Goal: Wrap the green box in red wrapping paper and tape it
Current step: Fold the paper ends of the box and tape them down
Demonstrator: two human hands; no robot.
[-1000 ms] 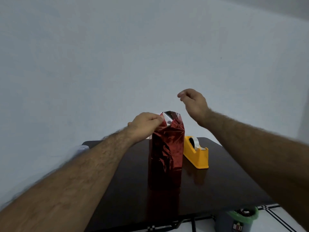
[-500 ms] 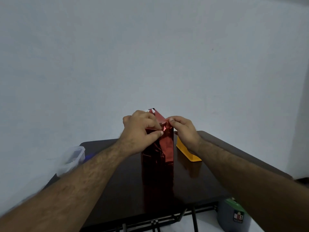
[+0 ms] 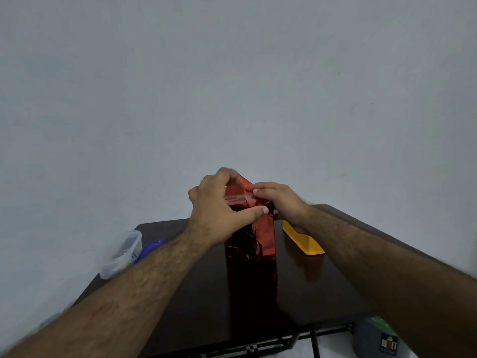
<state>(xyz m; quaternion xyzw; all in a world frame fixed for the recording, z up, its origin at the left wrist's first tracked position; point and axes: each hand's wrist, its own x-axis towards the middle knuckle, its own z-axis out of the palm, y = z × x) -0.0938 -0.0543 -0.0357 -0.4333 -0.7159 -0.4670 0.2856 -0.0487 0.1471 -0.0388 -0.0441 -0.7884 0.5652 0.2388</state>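
Wrapped box (image 3: 251,244) top pinched by both hands; yellow tape dispenser (image 3: 304,241) behind right wrist.

We have only one view, from a camera worn on the head. It looks forward and slightly down, so the pale grey wall (image 3: 232,86) fills the upper two thirds of the frame. The dark glossy wooden table (image 3: 196,293) lies in the lower centre, quite near. Both forearms enter from the lower corners, meeting just below the centre of the frame.
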